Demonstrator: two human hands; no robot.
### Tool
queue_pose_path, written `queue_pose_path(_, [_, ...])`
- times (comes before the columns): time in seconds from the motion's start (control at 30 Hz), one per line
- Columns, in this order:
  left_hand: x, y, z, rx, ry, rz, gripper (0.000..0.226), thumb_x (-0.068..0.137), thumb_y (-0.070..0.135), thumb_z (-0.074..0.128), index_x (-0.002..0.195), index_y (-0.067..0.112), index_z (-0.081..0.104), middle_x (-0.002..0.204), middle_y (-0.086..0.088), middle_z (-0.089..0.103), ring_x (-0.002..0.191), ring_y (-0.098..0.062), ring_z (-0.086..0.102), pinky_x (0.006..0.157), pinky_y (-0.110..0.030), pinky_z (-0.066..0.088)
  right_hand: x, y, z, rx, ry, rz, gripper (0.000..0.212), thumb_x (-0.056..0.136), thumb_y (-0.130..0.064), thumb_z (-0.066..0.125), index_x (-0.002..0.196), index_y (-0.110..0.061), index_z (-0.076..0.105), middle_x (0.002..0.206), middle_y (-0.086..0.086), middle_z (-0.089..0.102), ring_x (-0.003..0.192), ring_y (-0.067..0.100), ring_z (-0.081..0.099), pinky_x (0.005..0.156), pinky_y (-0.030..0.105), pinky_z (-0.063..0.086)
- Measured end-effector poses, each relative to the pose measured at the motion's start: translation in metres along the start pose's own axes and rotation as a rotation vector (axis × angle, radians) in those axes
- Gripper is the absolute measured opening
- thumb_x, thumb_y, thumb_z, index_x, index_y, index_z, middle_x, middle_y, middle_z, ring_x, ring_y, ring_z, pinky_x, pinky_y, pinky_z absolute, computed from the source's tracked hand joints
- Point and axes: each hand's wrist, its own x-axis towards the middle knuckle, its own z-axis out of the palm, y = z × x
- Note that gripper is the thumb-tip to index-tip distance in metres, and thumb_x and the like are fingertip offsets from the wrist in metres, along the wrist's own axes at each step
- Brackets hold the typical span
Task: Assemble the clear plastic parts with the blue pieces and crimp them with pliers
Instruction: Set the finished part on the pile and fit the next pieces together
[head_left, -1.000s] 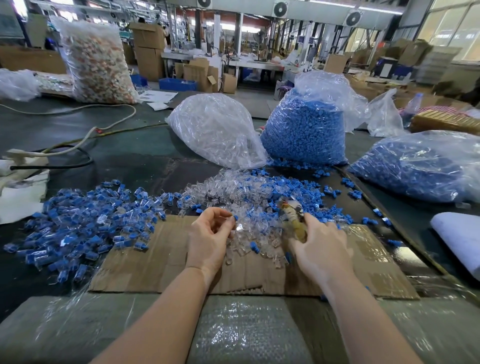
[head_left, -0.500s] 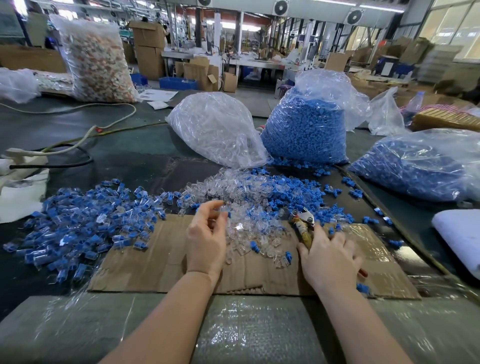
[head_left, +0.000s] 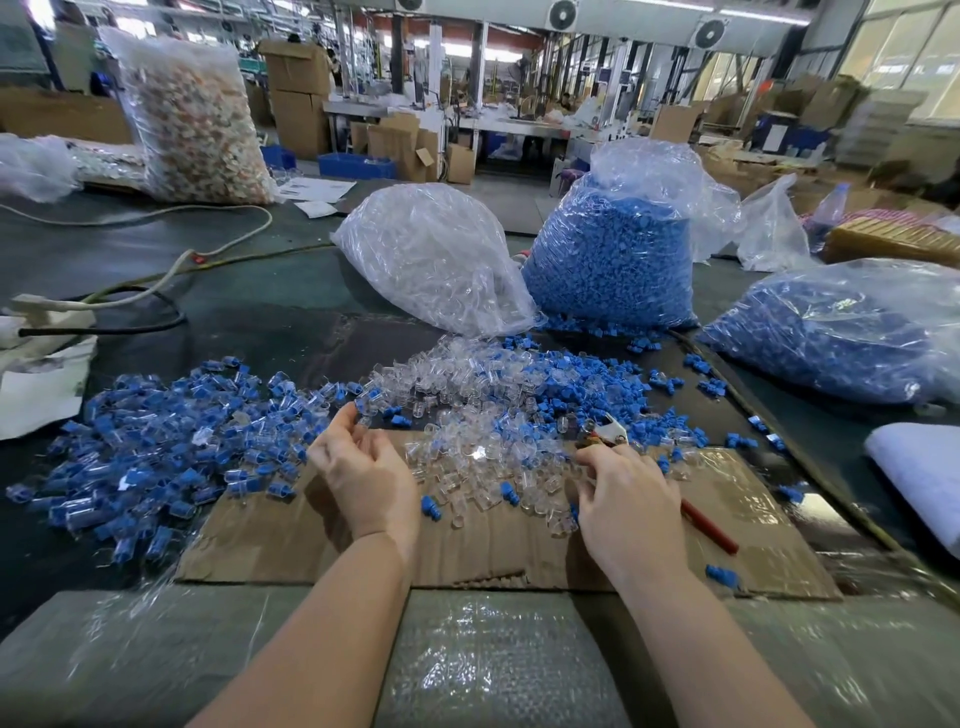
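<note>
My left hand (head_left: 366, 470) hovers over the cardboard sheet (head_left: 291, 540) with relaxed fingers that hold nothing, its fingertips next to a loose clear part (head_left: 363, 420). My right hand (head_left: 631, 501) lies low on the cardboard with its fingers curled over the pliers (head_left: 607, 432). The pliers' jaws stick out ahead of the knuckles, and their red handle (head_left: 712, 527) shows behind the hand. Between my hands lies a heap of clear plastic parts (head_left: 467, 415) mixed with blue pieces (head_left: 582, 379). A pile of assembled blue-and-clear parts (head_left: 166, 441) is spread to the left.
At the back stand a bag of clear parts (head_left: 436, 260), a bag of blue pieces (head_left: 613, 260) and another blue bag (head_left: 841, 338) on the right. Cables (head_left: 156, 280) cross the dark table on the left. A white cloth (head_left: 919, 467) lies at the right edge.
My right hand has lowered the pliers from upright down onto the cardboard. My left hand, which pinched a part, has opened and moved a little left.
</note>
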Motion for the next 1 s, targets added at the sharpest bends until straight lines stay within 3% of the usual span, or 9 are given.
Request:
queue_pose_path(0.13, [-0.001, -0.005, 0.000, 0.121, -0.058, 0.119, 0.027, 0.091, 0.003, 0.051, 0.114, 0.015, 0.058, 0.115, -0.001, 0.034, 0.087, -0.011, 0.048, 0.080, -0.013, 0.038, -0.003, 0.001, -0.008, 0.074, 0.002, -0.063, 0.020, 0.094, -0.026, 0.053, 0.113, -0.024, 0.060, 0.102, -0.011, 0.060, 0.098, 0.007, 0.053, 0.088, 0.021, 0.041])
queue_pose_path(0.23, [-0.003, -0.008, 0.002, 0.199, -0.134, 0.216, 0.021, 0.088, 0.003, 0.056, 0.098, 0.020, 0.063, 0.109, 0.002, 0.041, 0.081, -0.012, 0.051, 0.066, -0.004, 0.035, -0.005, 0.003, -0.014, 0.104, -0.127, -0.079, 0.025, 0.088, -0.038, 0.059, 0.110, -0.026, 0.059, 0.094, -0.013, 0.051, 0.093, 0.006, 0.052, 0.081, 0.020, 0.046])
queue_pose_path(0.33, [-0.008, -0.008, 0.004, 0.276, -0.284, 0.368, 0.019, 0.084, 0.005, 0.062, 0.086, 0.024, 0.061, 0.094, 0.006, 0.047, 0.092, -0.014, 0.048, 0.069, -0.001, 0.033, -0.006, 0.000, -0.018, 0.061, -0.304, -0.065, 0.033, 0.082, -0.044, 0.066, 0.110, -0.029, 0.056, 0.107, -0.010, 0.054, 0.099, 0.009, 0.055, 0.083, 0.025, 0.047])
queue_pose_path(0.43, [-0.014, -0.009, 0.006, 0.377, -0.416, 0.573, 0.014, 0.079, 0.006, 0.069, 0.082, 0.019, 0.065, 0.083, 0.010, 0.049, 0.086, -0.010, 0.044, 0.077, -0.004, 0.031, -0.006, -0.005, -0.015, 0.066, -0.311, -0.057, 0.024, 0.084, -0.034, 0.068, 0.106, -0.026, 0.059, 0.109, -0.007, 0.059, 0.099, 0.011, 0.056, 0.086, 0.026, 0.047])
queue_pose_path(0.6, [-0.017, -0.009, 0.004, 0.430, -0.528, 0.729, 0.011, 0.076, 0.014, 0.074, 0.086, 0.017, 0.070, 0.083, 0.012, 0.052, 0.085, -0.007, 0.045, 0.079, -0.008, 0.034, -0.005, -0.012, -0.007, 0.198, -0.176, -0.030, 0.020, 0.089, -0.020, 0.063, 0.108, -0.022, 0.063, 0.108, -0.005, 0.064, 0.098, 0.009, 0.057, 0.090, 0.023, 0.047])
queue_pose_path(0.7, [-0.019, -0.008, 0.004, 0.454, -0.635, 0.783, 0.022, 0.075, 0.025, 0.075, 0.096, 0.019, 0.070, 0.090, 0.007, 0.059, 0.089, -0.009, 0.047, 0.082, -0.016, 0.037, -0.001, -0.018, -0.006, 0.384, -0.101, 0.002, 0.024, 0.086, -0.013, 0.066, 0.109, -0.018, 0.064, 0.103, -0.005, 0.066, 0.096, 0.009, 0.058, 0.090, 0.024, 0.047])
queue_pose_path(0.83, [-0.021, -0.005, 0.004, 0.405, -0.720, 0.807, 0.038, 0.072, 0.022, 0.078, 0.107, 0.017, 0.068, 0.095, 0.003, 0.063, 0.092, -0.013, 0.054, 0.084, -0.025, 0.044, 0.006, -0.028, -0.008, 0.675, -0.165, 0.088, 0.016, 0.081, -0.007, 0.071, 0.093, -0.016, 0.068, 0.087, -0.003, 0.068, 0.083, 0.008, 0.063, 0.080, 0.024, 0.053])
queue_pose_path(1.0, [-0.023, -0.004, 0.002, 0.379, -0.707, 0.816, 0.039, 0.075, 0.020, 0.076, 0.112, 0.014, 0.067, 0.097, 0.000, 0.067, 0.090, -0.009, 0.055, 0.084, -0.019, 0.042, 0.009, -0.029, -0.008, 0.804, -0.206, 0.113, 0.009, 0.083, -0.004, 0.068, 0.089, -0.011, 0.068, 0.083, 0.002, 0.070, 0.080, 0.012, 0.067, 0.077, 0.029, 0.056])
